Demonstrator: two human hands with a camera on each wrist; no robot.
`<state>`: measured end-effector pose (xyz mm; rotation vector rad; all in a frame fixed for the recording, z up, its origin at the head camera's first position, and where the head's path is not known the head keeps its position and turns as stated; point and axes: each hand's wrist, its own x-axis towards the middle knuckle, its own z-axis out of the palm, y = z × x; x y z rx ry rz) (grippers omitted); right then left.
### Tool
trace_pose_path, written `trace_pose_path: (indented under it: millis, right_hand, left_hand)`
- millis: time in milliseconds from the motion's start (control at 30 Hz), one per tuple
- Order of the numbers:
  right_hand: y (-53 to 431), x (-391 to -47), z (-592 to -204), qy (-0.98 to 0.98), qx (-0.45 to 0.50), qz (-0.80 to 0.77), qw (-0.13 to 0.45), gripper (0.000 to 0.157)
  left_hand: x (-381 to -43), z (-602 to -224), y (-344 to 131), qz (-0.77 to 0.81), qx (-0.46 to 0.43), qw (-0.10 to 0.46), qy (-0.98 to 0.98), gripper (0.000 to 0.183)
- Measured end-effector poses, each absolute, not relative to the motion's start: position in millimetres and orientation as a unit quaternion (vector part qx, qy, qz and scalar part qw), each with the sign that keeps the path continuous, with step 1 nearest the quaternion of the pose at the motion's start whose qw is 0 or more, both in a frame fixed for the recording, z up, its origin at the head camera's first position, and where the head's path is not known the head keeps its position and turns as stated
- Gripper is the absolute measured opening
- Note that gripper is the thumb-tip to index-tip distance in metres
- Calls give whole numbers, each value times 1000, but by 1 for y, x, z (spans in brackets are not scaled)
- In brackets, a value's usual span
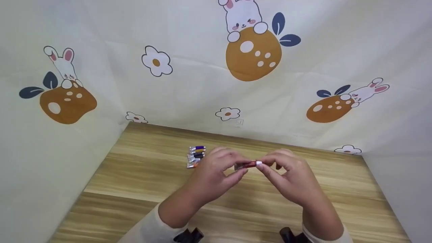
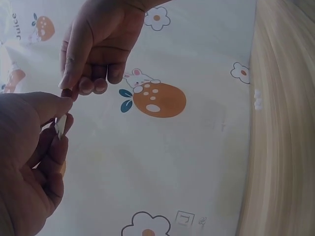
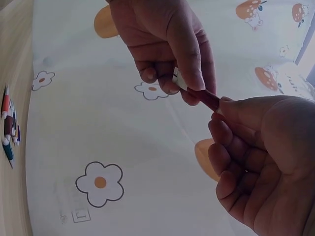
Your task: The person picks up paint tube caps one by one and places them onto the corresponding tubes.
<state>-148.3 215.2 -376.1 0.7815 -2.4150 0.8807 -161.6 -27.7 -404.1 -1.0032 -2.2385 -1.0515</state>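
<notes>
A small dark red paint tube [image 1: 250, 164] with a white cap [image 1: 259, 163] is held level between the two hands, above the wooden table. My left hand [image 1: 216, 172] pinches its flat end between thumb and fingers. At the capped end, the thumb and forefinger of my right hand [image 1: 292, 173] grip the cap. From the right wrist view, the red tube [image 3: 210, 101] bridges both sets of fingertips, and the cap is hidden there by the right hand's fingers. The left wrist view shows the tube's pale flat end [image 2: 60, 126] between the left fingers.
Several more paint tubes [image 1: 196, 156], among them purple, yellow and orange ones, lie in a column on the table [image 1: 141, 152] beside the left hand. A printed cloth [image 1: 189, 91] with rabbits and flowers rises behind the table and along both sides.
</notes>
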Motion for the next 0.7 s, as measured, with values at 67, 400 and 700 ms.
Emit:
trace_pose_path:
  millis: [67, 400, 700]
  right_hand:
    - [218, -151, -377, -879, 279, 321, 215, 13]
    - [245, -178, -379, -883, 180, 344, 265, 12]
    - [274, -218, -403, -900, 56, 337, 272, 22]
  left_hand:
    - [-162, -405, -27, -381, -370, 225, -817, 18]
    - [-177, -417, -23, -324, -432, 80, -838, 18]
    - [-191, -446, -17, -266, -475, -59, -837, 20]
